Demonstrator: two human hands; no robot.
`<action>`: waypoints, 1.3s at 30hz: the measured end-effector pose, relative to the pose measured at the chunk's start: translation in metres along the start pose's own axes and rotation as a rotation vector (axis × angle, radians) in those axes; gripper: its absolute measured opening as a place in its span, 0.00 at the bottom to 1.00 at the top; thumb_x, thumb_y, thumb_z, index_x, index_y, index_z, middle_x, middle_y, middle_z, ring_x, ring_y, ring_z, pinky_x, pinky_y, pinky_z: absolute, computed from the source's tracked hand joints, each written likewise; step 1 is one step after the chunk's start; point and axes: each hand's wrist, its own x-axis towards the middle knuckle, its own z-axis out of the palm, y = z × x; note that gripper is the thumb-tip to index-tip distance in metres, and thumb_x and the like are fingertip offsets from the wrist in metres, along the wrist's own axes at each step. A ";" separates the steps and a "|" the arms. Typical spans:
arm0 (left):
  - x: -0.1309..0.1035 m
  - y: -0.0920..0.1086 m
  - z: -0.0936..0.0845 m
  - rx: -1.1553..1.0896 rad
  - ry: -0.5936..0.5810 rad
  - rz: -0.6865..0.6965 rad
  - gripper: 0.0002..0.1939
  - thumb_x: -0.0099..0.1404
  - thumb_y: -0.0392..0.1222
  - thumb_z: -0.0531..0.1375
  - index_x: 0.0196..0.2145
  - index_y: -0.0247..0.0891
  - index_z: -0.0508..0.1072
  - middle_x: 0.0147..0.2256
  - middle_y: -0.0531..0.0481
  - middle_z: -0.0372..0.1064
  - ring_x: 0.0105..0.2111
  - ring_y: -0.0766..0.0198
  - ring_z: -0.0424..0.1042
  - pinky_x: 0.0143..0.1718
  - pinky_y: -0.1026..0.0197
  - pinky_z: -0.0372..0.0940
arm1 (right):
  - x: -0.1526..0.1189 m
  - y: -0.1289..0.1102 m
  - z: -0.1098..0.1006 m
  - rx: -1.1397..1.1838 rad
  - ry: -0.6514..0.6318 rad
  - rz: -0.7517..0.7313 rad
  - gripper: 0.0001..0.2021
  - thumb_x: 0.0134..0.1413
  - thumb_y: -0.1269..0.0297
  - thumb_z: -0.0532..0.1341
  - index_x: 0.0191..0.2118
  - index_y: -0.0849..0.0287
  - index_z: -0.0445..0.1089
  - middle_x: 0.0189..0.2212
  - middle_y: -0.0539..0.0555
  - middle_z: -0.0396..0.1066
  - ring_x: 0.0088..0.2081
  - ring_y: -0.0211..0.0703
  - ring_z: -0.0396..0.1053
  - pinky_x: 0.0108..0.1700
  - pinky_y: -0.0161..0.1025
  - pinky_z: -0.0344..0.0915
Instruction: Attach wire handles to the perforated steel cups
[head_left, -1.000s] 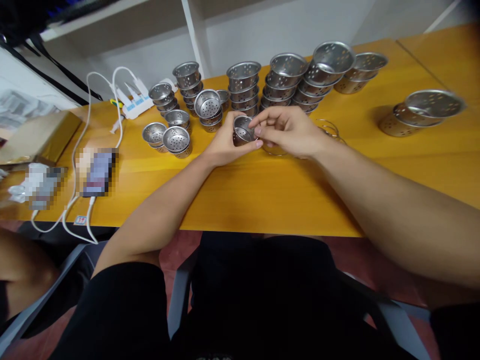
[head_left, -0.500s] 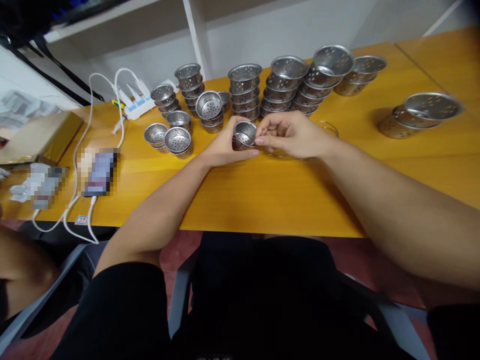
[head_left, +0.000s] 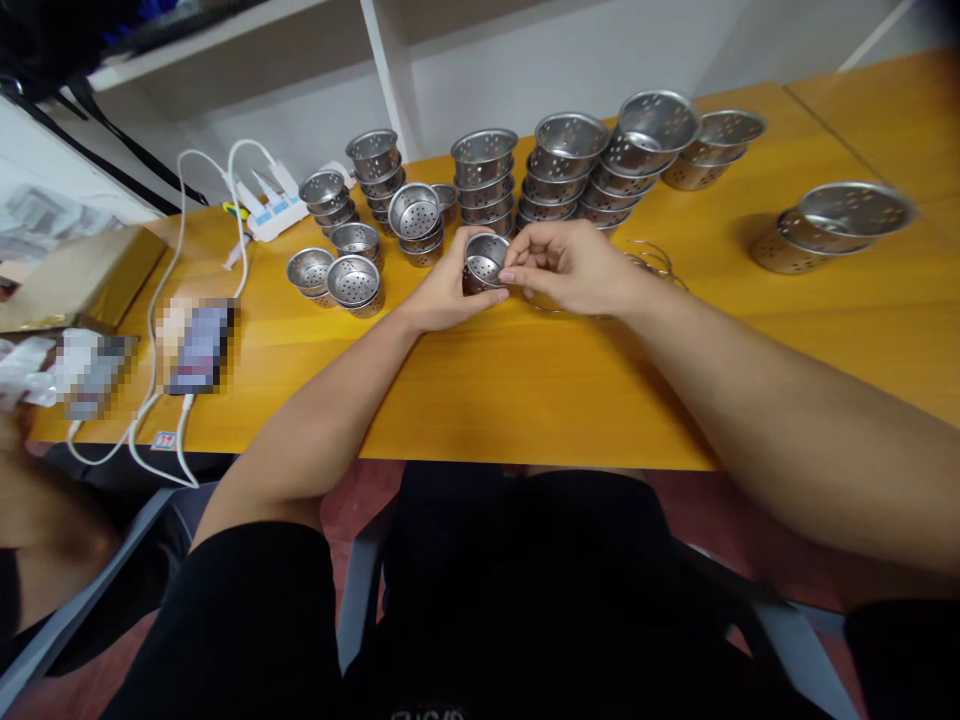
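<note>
My left hand (head_left: 444, 290) is wrapped round a small perforated metal cup (head_left: 484, 262), its open mouth tilted up toward me. At the cup's right rim, the thumb and fingertips of my right hand (head_left: 562, 262) are pinched together. Whether they grip the rim or something thin there is too small to tell. Partly hidden behind and under my right wrist lie thin wire rings (head_left: 654, 258) on the table. Just behind the held cup rises a stack of perforated cups (head_left: 485, 170).
More perforated cup stacks (head_left: 571, 160) line the back of the wooden table (head_left: 540, 400). Shorter stacks (head_left: 354, 282) stand left, and one stack (head_left: 832, 225) stands far right. A phone (head_left: 201, 345), white cables, a power strip (head_left: 277, 205) and a cardboard box (head_left: 97, 275) lie left, beside another person's arm (head_left: 52, 510).
Both my hands and the cup stay together, with the right fingertips still at the rim. The view has shifted slightly. At the left edge, the other person's arm has moved up toward the plastic wrap.
</note>
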 end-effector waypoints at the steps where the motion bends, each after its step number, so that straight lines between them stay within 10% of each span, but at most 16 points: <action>1: 0.000 0.000 0.000 0.001 -0.003 0.001 0.53 0.71 0.80 0.71 0.74 0.43 0.57 0.67 0.35 0.71 0.68 0.39 0.78 0.74 0.36 0.74 | 0.000 0.000 0.001 -0.007 0.007 0.002 0.24 0.62 0.39 0.86 0.40 0.51 0.80 0.27 0.49 0.75 0.26 0.43 0.67 0.29 0.43 0.62; 39: 0.003 0.007 -0.003 0.011 -0.027 -0.096 0.54 0.69 0.84 0.70 0.71 0.38 0.65 0.67 0.30 0.74 0.70 0.36 0.77 0.78 0.34 0.71 | 0.002 -0.007 0.003 0.001 0.054 0.102 0.32 0.53 0.26 0.85 0.39 0.47 0.79 0.25 0.48 0.72 0.26 0.45 0.63 0.28 0.48 0.61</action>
